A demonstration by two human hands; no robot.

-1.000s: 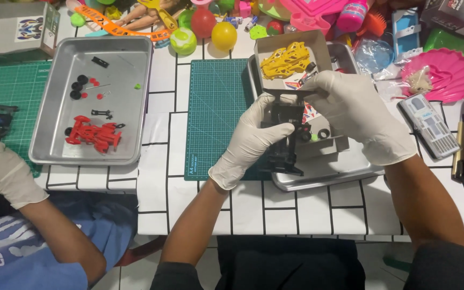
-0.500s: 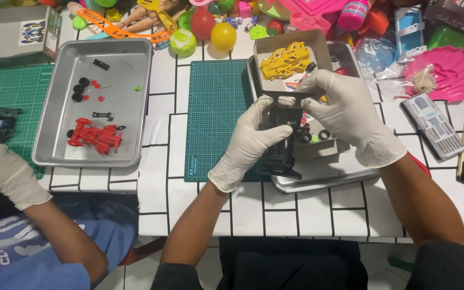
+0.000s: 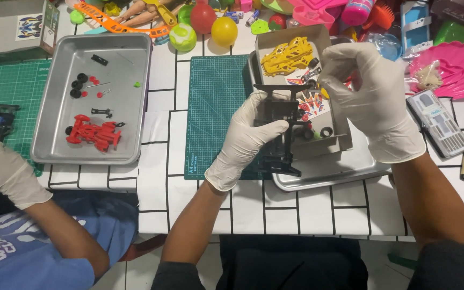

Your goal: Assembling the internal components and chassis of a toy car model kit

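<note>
The black toy-car chassis (image 3: 279,131) is held above the near edge of the right-hand metal tray (image 3: 339,174), gripped by the left hand (image 3: 245,142). The right hand (image 3: 374,99) hovers over the open cardboard box (image 3: 296,40), fingers pinched together — whether they hold a small part cannot be told. Open room is limited to the green cutting mat (image 3: 213,107) just left of the chassis. The white-tiled tabletop (image 3: 200,204) is crowded with toys along its far edge. Since the earlier frame, the right hand has lifted off the chassis. A co-worker's gloved hand (image 3: 6,174) rests at the near left edge.
</note>
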